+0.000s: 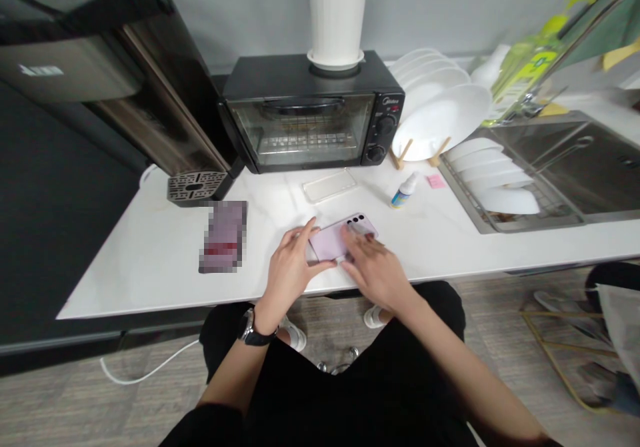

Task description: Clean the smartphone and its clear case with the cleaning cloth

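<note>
A light purple smartphone [327, 239] lies on the white counter with its back and round camera lenses facing up. My left hand [291, 260] steadies its left end, thumb along the near edge and fingers along the far edge. My right hand [376, 263] presses over the phone's right part, fingers bent close together and slightly blurred. Something pale shows under these fingers, too small to make out. Beyond the phone lies a clear phone case [330, 185]. A small white spray bottle [405, 191] with a blue label stands to the right, near a pink sticky note [436, 181].
A blurred-out purple item [225, 237] lies on the left of the counter [150, 267]. Behind are a drinks dispenser [195, 183], a black toaster oven [305, 133] and white plates [440, 123] in a wooden rack. The sink [560, 160], with more dishes, is at right.
</note>
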Demonstrator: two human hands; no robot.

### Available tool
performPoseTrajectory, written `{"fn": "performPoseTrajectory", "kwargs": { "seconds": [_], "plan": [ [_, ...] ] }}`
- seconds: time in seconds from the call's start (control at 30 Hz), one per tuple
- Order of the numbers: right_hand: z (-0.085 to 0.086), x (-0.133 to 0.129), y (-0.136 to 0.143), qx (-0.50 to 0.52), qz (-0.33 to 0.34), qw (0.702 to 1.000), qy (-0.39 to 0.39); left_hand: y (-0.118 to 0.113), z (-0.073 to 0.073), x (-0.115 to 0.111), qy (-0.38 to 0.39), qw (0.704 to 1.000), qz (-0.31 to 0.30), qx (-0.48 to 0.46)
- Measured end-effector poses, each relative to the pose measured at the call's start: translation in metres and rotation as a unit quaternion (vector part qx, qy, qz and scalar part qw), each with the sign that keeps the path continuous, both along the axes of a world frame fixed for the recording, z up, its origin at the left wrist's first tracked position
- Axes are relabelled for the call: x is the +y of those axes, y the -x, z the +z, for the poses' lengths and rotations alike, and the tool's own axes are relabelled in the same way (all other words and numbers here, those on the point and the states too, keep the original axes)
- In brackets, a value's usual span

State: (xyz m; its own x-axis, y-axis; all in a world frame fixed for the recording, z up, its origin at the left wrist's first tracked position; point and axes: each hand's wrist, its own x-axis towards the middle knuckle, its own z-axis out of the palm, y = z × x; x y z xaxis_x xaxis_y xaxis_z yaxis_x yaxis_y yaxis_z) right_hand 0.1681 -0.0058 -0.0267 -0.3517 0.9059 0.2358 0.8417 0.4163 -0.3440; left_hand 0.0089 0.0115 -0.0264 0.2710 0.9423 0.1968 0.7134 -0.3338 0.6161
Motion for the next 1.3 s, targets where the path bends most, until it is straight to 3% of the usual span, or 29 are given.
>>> {"fn": "performPoseTrajectory", "kwargs": {
  "seconds": [0.1,0.23,0.33,0.47,0.53,0.67,0.73,0.8,0.93,1.1,1.17,1.3],
  "plan": [
    [-0.002,0.012,-0.003,0.001,-0.056,0.998,-0.024,0.000,0.000,0.000,0.000,1.000,-0.001,-0.008],
    [0.002,-0.001,0.027,-0.002,0.027,1.000,-0.014,0.002,-0.003,0.002,0.003,1.000,0.007,0.016],
    [0.003,-0.014,0.023,-0.008,0.056,0.998,0.010,0.002,-0.003,0.002,0.000,1.000,0.007,0.026],
    [-0.001,-0.002,-0.006,-0.011,-0.035,0.999,0.001,0.000,0.000,0.001,-0.005,1.000,-0.001,0.025],
    [-0.002,0.008,-0.003,-0.005,-0.056,0.998,-0.018,0.000,0.000,0.001,-0.007,1.000,-0.002,0.025],
    [0.001,0.003,0.026,0.008,0.019,1.000,-0.023,0.001,-0.002,0.002,0.001,1.000,0.003,0.025],
    [0.002,-0.004,0.026,0.009,0.043,0.999,-0.013,0.001,-0.002,0.002,0.004,1.000,0.001,0.021],
    [0.001,-0.006,0.013,0.003,0.025,1.000,-0.005,0.000,-0.002,0.002,0.003,1.000,0.001,0.012],
    [-0.002,0.008,-0.005,-0.010,-0.072,0.997,-0.022,-0.001,-0.001,0.003,0.004,1.000,0.002,0.000],
    [0.002,0.000,0.030,-0.013,0.015,1.000,-0.019,0.001,-0.004,0.004,0.014,1.000,0.008,0.007],
    [0.002,-0.008,0.028,-0.019,0.034,0.999,-0.010,0.001,-0.003,0.004,0.013,1.000,0.002,0.009],
    [-0.002,0.003,0.000,-0.033,-0.051,0.998,-0.016,0.000,0.001,0.003,0.006,1.000,0.000,0.015]
  ]
}}
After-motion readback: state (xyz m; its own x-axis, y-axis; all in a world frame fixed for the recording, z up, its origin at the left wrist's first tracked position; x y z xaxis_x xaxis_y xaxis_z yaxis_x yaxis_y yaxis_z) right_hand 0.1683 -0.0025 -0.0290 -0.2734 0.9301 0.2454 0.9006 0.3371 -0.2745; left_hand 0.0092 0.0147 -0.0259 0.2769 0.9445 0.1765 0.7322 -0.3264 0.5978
